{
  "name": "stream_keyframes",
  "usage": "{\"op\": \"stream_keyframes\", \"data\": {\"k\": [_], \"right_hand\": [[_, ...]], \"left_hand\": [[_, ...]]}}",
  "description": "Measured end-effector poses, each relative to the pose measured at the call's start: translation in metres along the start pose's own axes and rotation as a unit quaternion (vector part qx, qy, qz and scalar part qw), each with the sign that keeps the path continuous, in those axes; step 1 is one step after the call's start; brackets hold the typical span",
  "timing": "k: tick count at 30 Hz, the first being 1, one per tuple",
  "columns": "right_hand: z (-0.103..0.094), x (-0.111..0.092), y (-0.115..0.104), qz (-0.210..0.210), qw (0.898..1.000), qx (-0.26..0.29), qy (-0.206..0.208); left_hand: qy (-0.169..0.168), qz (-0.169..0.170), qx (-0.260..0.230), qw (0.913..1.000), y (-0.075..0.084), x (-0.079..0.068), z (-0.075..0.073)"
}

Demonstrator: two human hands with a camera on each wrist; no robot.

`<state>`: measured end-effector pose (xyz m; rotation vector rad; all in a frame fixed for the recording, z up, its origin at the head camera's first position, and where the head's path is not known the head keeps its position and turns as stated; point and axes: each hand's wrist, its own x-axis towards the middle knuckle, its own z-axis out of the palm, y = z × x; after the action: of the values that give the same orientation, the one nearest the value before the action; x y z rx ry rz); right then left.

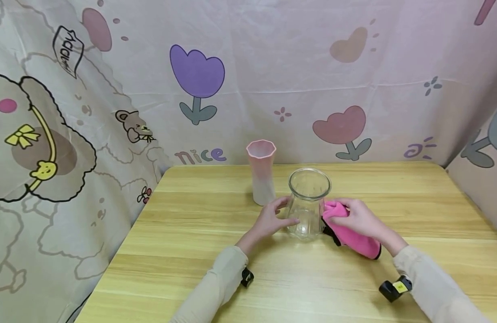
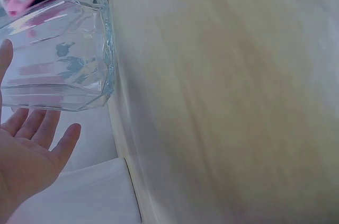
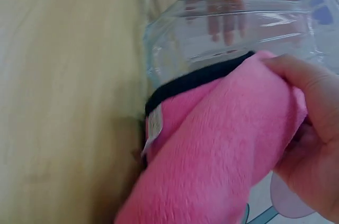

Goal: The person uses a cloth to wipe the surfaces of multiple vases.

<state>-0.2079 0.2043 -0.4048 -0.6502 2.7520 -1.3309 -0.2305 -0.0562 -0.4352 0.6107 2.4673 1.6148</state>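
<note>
A clear faceted glass vase (image 1: 307, 215) with a wide round rim stands upright on the wooden table. My left hand (image 1: 271, 217) holds its left side, thumb across the front and fingers round the back; the fingers show through the glass in the right wrist view. On the vase's right, my right hand (image 1: 358, 218) grips a pink fleecy cloth (image 3: 212, 128) with black edging and a small white label. The cloth's upper end lies against or very near the glass, and its lower end hangs toward the tabletop. Part of my right fingers is hidden behind the cloth.
A tall pink-to-white vase (image 1: 262, 175) stands behind and left of the glass one, near my left fingers. The wooden table (image 1: 184, 215) ends at the back against a printed curtain (image 1: 252, 80). More curtain hangs along the left and right sides.
</note>
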Motion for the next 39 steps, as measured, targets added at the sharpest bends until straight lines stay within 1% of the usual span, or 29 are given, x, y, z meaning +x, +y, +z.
{"op": "stream_keyframes", "data": {"k": [5, 10, 13, 20, 26, 33, 39], "right_hand": [[-0.006, 0.001, -0.012, 0.026, 0.997, 0.061, 0.046], [-0.009, 0.0, -0.025, 0.009, 0.989, 0.107, 0.098], [-0.011, -0.002, -0.03, 0.002, 0.985, 0.128, 0.115], [-0.013, -0.006, -0.035, -0.017, 0.975, 0.168, 0.145], [-0.013, -0.008, -0.034, -0.029, 0.968, 0.186, 0.164], [-0.017, -0.011, -0.034, -0.047, 0.955, 0.226, 0.185], [-0.023, -0.019, -0.029, -0.037, 0.958, 0.211, 0.19]], "left_hand": [[0.001, -0.002, 0.0, 1.0, 0.0, 0.0, 0.0], [0.001, -0.001, -0.006, 1.0, -0.001, 0.0, 0.001], [-0.001, -0.001, -0.012, 0.9999, -0.001, 0.0, 0.002], [-0.002, -0.003, -0.012, 0.9999, 0.001, -0.001, 0.0], [-0.001, -0.004, -0.013, 0.9999, 0.001, -0.001, 0.001], [0.002, -0.004, -0.013, 0.9999, 0.0, -0.002, 0.001], [0.001, -0.004, -0.005, 1.0, 0.001, -0.002, 0.001]]}}
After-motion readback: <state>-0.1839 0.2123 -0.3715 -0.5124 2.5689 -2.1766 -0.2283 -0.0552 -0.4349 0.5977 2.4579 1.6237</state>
